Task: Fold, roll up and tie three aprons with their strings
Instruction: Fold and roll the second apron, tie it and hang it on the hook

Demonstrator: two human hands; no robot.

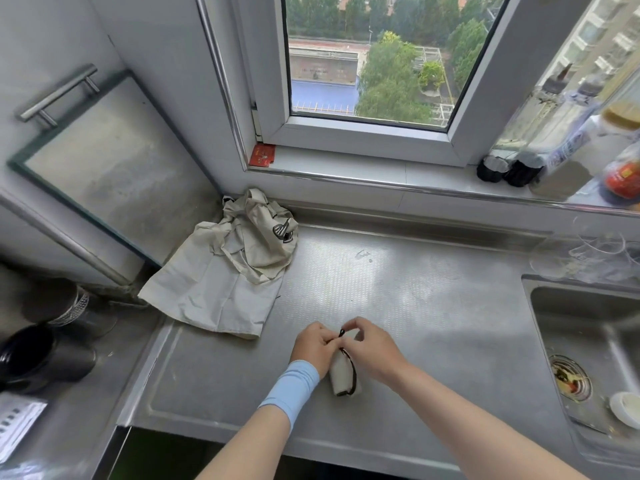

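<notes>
A small rolled-up cream apron (341, 374) with a dark string around it lies on the steel counter (415, 323) near the front edge. My left hand (316, 344), with a light blue wrist sleeve, and my right hand (372, 348) meet over the roll's far end. Both pinch the dark string (342, 332), a small loop of which sticks up between the fingers. A loose heap of cream aprons (228, 271) with pale straps and a dark print lies unfolded at the back left of the counter, apart from my hands.
A sink (588, 341) with a drain strainer opens at the right. Bottles (554, 140) stand on the windowsill at the right. Dark cups (41, 355) sit on a lower surface at the left. A glass-fronted cabinet door (114, 174) stands behind the heap.
</notes>
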